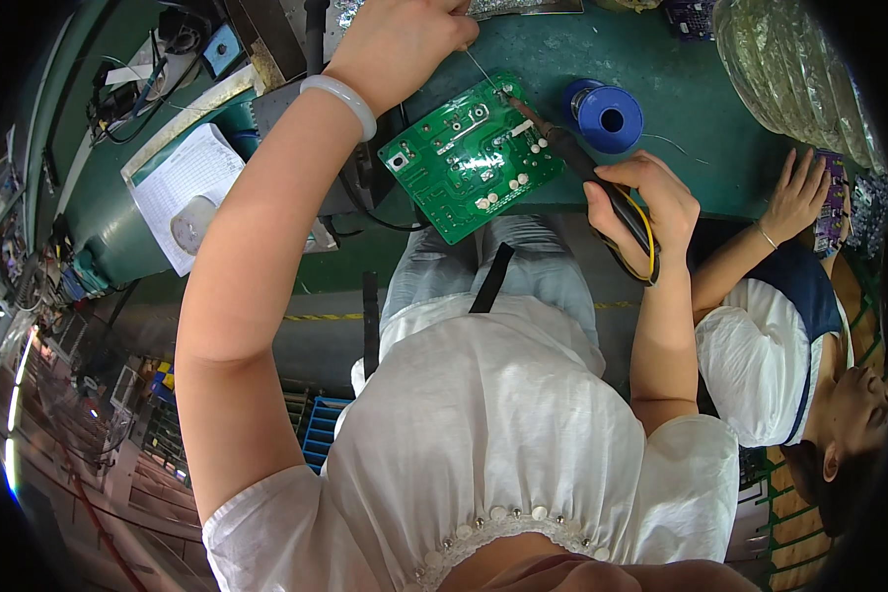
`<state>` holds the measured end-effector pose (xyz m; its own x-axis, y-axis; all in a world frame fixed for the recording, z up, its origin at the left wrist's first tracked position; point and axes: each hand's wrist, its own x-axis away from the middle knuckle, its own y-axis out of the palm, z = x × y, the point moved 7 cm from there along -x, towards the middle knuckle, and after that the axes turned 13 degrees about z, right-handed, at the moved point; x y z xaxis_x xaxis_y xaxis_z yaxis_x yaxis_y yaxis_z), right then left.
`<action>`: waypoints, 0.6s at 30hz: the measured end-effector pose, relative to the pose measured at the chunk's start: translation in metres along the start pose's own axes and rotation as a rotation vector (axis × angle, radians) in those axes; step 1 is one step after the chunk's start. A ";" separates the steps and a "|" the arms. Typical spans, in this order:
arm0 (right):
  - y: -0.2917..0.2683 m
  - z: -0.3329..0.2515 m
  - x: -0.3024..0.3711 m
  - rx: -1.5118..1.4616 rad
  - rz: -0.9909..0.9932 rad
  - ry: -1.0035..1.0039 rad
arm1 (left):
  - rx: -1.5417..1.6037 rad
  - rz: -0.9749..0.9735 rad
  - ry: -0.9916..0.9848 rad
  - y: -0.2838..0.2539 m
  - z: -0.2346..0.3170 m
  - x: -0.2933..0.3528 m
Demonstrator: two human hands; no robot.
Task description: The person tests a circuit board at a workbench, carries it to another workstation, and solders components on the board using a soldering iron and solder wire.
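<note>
A green circuit board [454, 183] with white blobs and metal contacts lies tilted at the near edge of the green bench. My right hand [656, 202] grips a soldering iron [584, 158] with a black handle and yellow-striped cord. The iron's tip meets, or nearly meets, the board's far right corner. Above the far side of the board, my left hand [405, 44] is closed, its fingertips pinching a thin solder wire [479, 69]. That wire slants down toward the same corner, close to the tip. Whether they touch is too small to tell.
Right of the board stands a blue solder spool [610, 118], a loose wire end trailing from it. At left lie a paper sheet [183, 187] and a round translucent disc [193, 225]. A ribbed clear duct [794, 74] hangs at far right, near a co-worker's hand [797, 197] beside a purple board [831, 202].
</note>
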<state>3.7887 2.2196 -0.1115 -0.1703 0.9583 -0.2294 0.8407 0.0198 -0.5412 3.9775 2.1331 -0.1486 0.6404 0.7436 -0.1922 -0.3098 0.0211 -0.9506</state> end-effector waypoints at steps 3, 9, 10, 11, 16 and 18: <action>-0.001 0.001 0.000 0.002 0.007 -0.007 | -0.001 0.000 0.001 0.001 -0.001 0.000; -0.002 -0.001 0.000 0.005 0.014 -0.004 | 0.041 0.020 -0.020 0.000 -0.003 0.000; -0.002 -0.001 0.000 0.006 0.011 0.005 | 0.044 0.013 -0.023 0.001 -0.003 0.001; -0.002 -0.001 -0.001 0.006 0.011 0.005 | 0.044 0.013 -0.023 0.000 -0.003 0.001; -0.003 -0.001 -0.001 -0.004 0.019 -0.003 | 0.035 0.014 -0.019 0.000 -0.001 -0.001; -0.003 -0.002 -0.001 -0.001 0.021 -0.005 | 0.032 0.014 -0.017 0.000 -0.001 -0.001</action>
<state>3.7875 2.2192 -0.1086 -0.1552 0.9570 -0.2452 0.8445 -0.0003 -0.5355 3.9775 2.1321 -0.1490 0.6242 0.7550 -0.2009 -0.3410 0.0320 -0.9395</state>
